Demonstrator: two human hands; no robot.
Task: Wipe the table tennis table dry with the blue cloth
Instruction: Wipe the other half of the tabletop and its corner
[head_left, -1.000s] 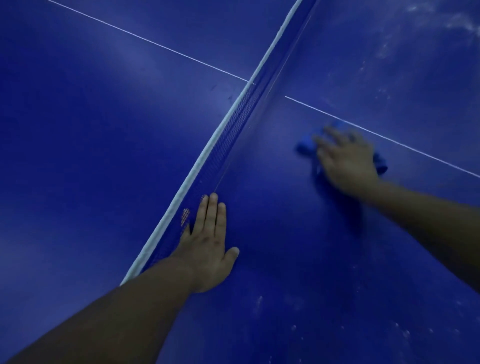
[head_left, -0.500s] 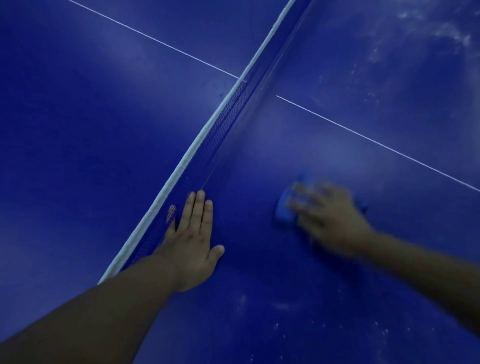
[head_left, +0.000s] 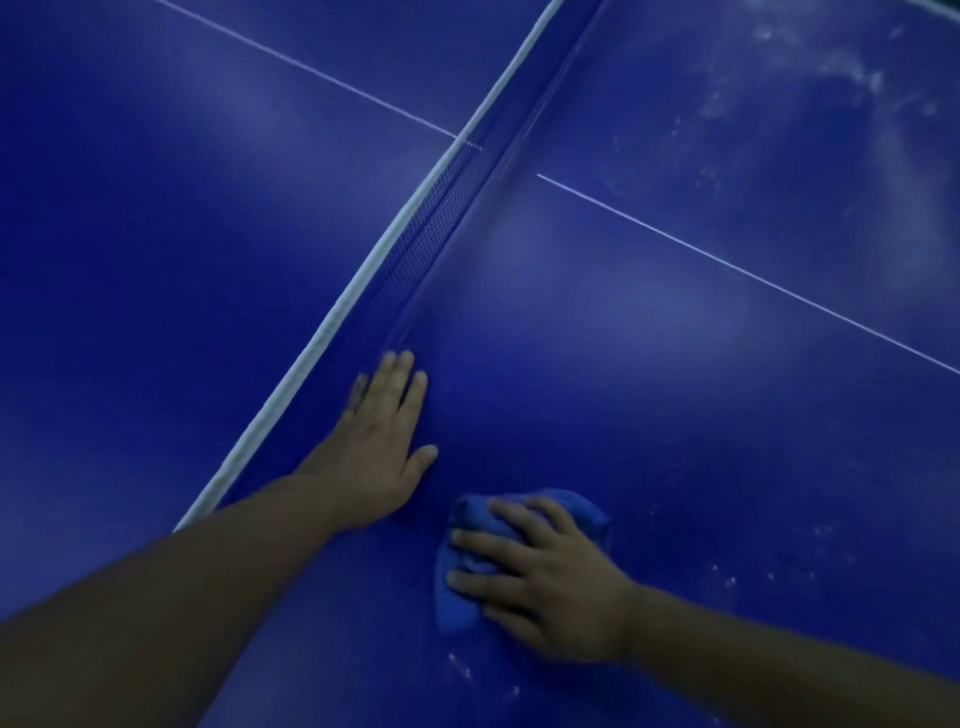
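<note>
The blue cloth (head_left: 453, 597) lies bunched on the tabletop (head_left: 675, 426), near the lower edge of the view and just right of the left hand (head_left: 382, 452). The right hand (head_left: 550, 582) lies on top with fingers spread and extended, pressing the cloth down rather than gripping it; this probably spreads the wiping pressure. The left hand rests flat and released, holding nothing, probably as a brace for the reach. Its fingertips lie at the base of the net (head_left: 415, 260), which blocks a stroke onto the far half. Pale specks (head_left: 852, 78) mark the far right area.

Cloth (head_left: 458, 605) under right hand (head_left: 550, 582) on table (head_left: 675, 415), near left hand (head_left: 379, 457) (beside the net (head_left: 431, 234))
</note>
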